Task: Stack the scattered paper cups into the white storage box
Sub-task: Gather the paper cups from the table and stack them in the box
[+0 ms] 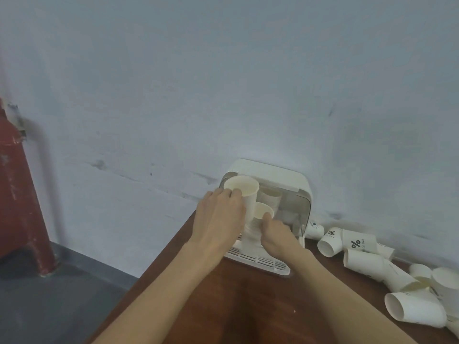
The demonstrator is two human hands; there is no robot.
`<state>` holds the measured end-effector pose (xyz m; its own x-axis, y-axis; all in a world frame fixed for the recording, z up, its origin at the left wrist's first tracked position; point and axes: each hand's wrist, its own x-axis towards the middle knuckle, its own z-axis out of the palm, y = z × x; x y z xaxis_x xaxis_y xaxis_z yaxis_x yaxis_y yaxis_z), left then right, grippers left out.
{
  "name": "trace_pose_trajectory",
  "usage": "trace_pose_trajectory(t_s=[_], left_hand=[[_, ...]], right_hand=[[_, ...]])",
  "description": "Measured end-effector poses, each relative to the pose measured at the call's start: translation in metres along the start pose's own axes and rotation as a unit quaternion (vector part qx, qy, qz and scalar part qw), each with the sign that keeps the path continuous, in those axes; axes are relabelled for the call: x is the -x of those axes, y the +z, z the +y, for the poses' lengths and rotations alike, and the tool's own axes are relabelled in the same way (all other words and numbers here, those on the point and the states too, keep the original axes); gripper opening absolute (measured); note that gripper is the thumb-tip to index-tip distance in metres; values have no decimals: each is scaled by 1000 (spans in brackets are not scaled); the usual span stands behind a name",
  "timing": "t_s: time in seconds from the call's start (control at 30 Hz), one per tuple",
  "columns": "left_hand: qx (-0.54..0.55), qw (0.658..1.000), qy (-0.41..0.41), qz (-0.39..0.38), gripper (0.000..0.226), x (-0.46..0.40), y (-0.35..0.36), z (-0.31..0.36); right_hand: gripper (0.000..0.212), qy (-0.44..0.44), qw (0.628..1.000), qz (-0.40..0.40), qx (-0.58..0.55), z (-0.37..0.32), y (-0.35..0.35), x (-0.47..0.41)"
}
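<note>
The white storage box (295, 184) stands against the wall at the back of the brown table, its front open over a slatted white tray (258, 263). My left hand (218, 219) grips a tall stack of paper cups (242, 187) at the box's left front. Beside it, my right hand (275, 232) holds a shorter cup stack (260, 211), thumb at its rim. Another cup (270, 194) stands deeper inside the box. Several loose white cups (357, 243) lie scattered on the table to the right.
The brown table (223, 306) runs diagonally; its left edge drops to a grey floor (49, 294). A red post (19, 194) stands at the far left. The pale wall lies right behind the box and the cups.
</note>
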<state>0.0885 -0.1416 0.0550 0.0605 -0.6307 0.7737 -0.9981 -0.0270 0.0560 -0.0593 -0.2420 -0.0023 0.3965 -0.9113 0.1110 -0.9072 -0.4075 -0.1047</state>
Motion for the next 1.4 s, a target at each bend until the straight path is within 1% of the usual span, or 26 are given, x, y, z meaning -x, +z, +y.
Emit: trace_pose_trajectory(t_s=[0.1, 0.27, 0.33, 0.4, 0.43, 0.5, 0.7, 0.9, 1.0, 1.1, 1.2, 1.27, 1.4], left_hand=[[-17, 1000, -11, 6, 24, -21, 6, -2], [-21, 1000, 5, -13, 27, -29, 33, -9], [-29, 999, 9, -21, 21, -26, 42, -10], [-35, 997, 10, -62, 8, -21, 49, -12], [-40, 995, 7, -86, 15, -19, 55, -13], [-38, 992, 20, -123, 25, -14, 62, -14], [-34, 983, 28, -178, 31, -2, 76, -17], [-25, 976, 11, -217, 29, 4, 80, -15], [-12, 971, 3, -238, 23, 5, 81, -15], [15, 970, -11, -242, 18, 5, 80, -14], [26, 974, -21, -226, 24, 7, 71, -7], [29, 975, -25, -218, 27, 10, 65, -2], [51, 976, -17, -209, 27, 18, 47, 15]], right_hand=[[27, -10, 1000, 8, 28, 1, 7, -1], [30, -16, 1000, 14, 22, 2, 11, -2], [35, -10, 1000, 13, 16, 2, 12, -1], [43, -11, 1000, 16, 15, 2, 14, -1], [44, -12, 1000, 16, 19, 2, 14, -1], [44, -13, 1000, 15, 21, 3, 12, -2], [39, -11, 1000, -5, 22, 8, 7, 3], [35, -5, 1000, -25, 17, 14, 5, 5], [39, 3, 1000, -28, 5, 10, 1, 10], [48, 9, 1000, -13, -10, 7, -2, 17], [61, -1, 1000, 19, -21, 7, -11, 28], [60, -9, 999, 32, -21, 8, -20, 37], [49, -9, 999, 36, -22, 15, -32, 56]])
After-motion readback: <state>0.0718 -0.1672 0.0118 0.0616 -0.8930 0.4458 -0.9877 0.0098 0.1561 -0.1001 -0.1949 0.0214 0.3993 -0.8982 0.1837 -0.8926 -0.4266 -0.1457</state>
